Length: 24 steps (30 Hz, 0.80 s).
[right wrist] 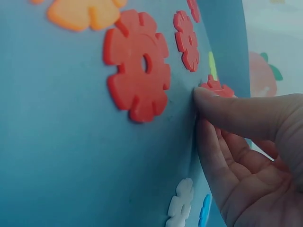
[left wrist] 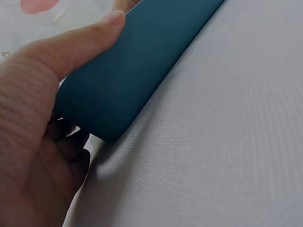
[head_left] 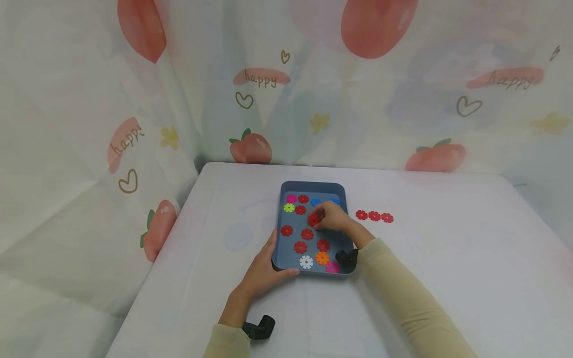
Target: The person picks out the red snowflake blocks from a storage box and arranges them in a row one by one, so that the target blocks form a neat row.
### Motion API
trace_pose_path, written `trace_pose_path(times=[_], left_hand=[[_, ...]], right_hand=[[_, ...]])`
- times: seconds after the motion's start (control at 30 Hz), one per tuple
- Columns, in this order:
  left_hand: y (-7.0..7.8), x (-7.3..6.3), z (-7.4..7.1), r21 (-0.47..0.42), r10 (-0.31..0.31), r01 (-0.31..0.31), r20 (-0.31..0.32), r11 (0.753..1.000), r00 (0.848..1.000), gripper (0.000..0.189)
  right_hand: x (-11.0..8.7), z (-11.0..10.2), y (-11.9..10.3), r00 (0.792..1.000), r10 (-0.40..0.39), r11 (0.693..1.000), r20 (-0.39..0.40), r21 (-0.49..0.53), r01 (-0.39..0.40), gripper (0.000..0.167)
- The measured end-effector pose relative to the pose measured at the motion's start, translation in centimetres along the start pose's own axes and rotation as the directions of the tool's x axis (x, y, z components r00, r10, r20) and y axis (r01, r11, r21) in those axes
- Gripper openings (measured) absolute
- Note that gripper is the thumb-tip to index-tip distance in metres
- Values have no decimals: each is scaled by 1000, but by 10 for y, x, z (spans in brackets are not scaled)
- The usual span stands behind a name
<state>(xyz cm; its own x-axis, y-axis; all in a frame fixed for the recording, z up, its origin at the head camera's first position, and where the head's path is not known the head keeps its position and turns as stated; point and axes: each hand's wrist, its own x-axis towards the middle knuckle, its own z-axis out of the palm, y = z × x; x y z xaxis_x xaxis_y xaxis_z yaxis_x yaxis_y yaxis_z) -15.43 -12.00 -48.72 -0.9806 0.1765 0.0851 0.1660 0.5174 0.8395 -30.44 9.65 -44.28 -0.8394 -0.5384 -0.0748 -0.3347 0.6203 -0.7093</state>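
A shallow blue-grey tray point(head_left: 295, 187) lies on the table, with flat notched plastic discs spread over its floor. My left hand point(head_left: 264, 268) holds its near left corner, thumb along the near wall and fingers down the left side. In the left wrist view the thumb point(left wrist: 90, 40) presses the tray's outer wall point(left wrist: 123, 66). Over the tray's middle, my right hand point(head_left: 333, 217) pinches a red notched disc point(head_left: 314, 220) between thumb and fingertips. The right wrist view shows that disc partly hidden behind the thumb point(right wrist: 222, 106). Just below it lies another red disc point(head_left: 307, 234).
Three red discs point(head_left: 374, 216) lie in a row on the white table point(head_left: 425, 248), right of the tray. Inside the tray are also a white disc point(head_left: 306, 262), an orange disc point(head_left: 322, 257), a yellow-green disc point(head_left: 289, 208), and several pink and blue ones. A printed curtain point(head_left: 358, 119) hangs behind.
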Motion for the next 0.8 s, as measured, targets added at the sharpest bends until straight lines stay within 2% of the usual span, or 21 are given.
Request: trace_pose_path(times=[0.13, 0.33, 0.57, 0.67, 0.8], left_hand=[[1, 0, 0, 0, 4, -4, 0, 1000, 1000, 108], [0, 0, 1, -4, 1, -1, -2, 1000, 1000, 108], [-1, -1, 2, 0, -5, 5, -2, 1000, 1000, 107], [-1, -1, 2, 4, -15, 15, 1, 1000, 1000, 107], [0, -1, 1, 7, -15, 15, 3, 1000, 1000, 107]], right_hand=[[1, -1, 3, 1000, 12, 1000, -12, 19, -12, 23], [2, -3, 5, 998, 61, 993, -18, 103, -58, 22], [-8, -18, 3, 991, 113, 960, -71, 265, -90, 28], [-14, -25, 2, 985, 141, 945, -100, 310, -104, 30], [-21, -34, 6, 983, 140, 932, -117, 352, -91, 31]])
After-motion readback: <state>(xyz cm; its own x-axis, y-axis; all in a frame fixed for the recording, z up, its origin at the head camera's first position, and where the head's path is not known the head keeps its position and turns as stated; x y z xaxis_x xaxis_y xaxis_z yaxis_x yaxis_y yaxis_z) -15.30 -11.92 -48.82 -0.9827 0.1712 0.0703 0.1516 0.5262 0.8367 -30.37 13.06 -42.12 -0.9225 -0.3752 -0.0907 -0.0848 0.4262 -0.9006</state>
